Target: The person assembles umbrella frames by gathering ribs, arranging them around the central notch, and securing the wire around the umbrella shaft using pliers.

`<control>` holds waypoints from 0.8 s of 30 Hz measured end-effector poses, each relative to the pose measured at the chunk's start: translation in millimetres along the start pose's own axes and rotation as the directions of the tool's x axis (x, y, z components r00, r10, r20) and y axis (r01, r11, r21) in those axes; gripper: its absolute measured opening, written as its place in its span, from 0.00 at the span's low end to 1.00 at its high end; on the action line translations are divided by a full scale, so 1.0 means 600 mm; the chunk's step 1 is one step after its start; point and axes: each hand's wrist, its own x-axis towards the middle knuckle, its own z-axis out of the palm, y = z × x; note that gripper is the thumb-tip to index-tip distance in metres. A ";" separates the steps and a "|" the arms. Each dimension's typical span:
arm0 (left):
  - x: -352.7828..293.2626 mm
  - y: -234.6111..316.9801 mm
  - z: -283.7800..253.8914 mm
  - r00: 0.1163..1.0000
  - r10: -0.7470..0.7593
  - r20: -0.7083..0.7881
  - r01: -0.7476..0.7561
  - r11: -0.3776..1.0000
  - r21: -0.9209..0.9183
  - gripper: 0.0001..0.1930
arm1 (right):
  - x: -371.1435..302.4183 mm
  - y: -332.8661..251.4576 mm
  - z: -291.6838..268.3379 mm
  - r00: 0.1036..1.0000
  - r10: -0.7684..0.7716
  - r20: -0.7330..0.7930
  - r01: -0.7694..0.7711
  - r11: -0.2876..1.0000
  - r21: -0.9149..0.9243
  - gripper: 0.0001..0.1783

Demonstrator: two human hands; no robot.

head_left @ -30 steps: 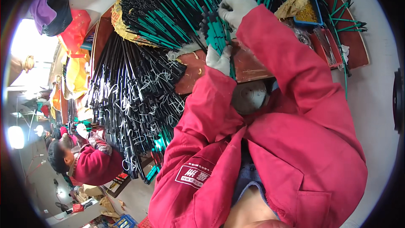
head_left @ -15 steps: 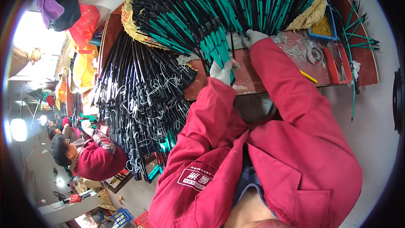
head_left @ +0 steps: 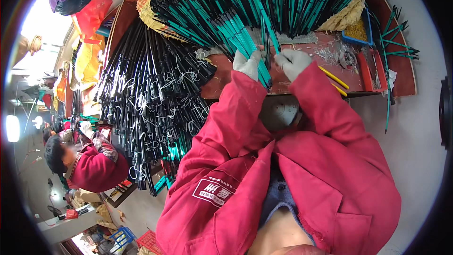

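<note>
My left hand, in a white glove, is closed round a small bundle of green-and-black rods. The bundle leans up and to the left, its black lower ends sticking out below the hand. My right hand, gloved too, pinches the lower end of a single green rod. That rod slants up toward a large heap of similar rods, which lies fanned out in a yellow wrapping at the far side of the red table. Both hands are above the near edge of the table.
A big bundle of black rods with white strings lies at left. Two yellow handles poke out beside my right sleeve. Farther right are small metal bits, a red tray and a blue box. A co-worker is at the far left.
My right hand has drawn back from the heap toward me, with a green rod in its fingers. The left hand's bundle has shifted slightly nearer and leans more to the left.
</note>
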 end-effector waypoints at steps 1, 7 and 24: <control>-0.010 0.003 -0.002 1.000 -0.005 0.008 0.005 0.999 -0.032 0.08 | -0.025 -0.013 0.004 0.996 0.024 0.089 -0.043 0.974 0.224 0.16; -0.093 0.050 0.007 0.986 -0.130 0.102 0.140 0.985 -0.099 0.06 | -0.084 -0.020 -0.024 0.958 -0.134 0.253 0.084 0.976 0.199 0.15; -0.018 -0.079 -0.077 0.786 -0.120 0.607 -0.549 0.317 0.773 0.20 | -0.165 0.099 0.059 0.933 -0.253 0.256 0.061 0.812 0.580 0.15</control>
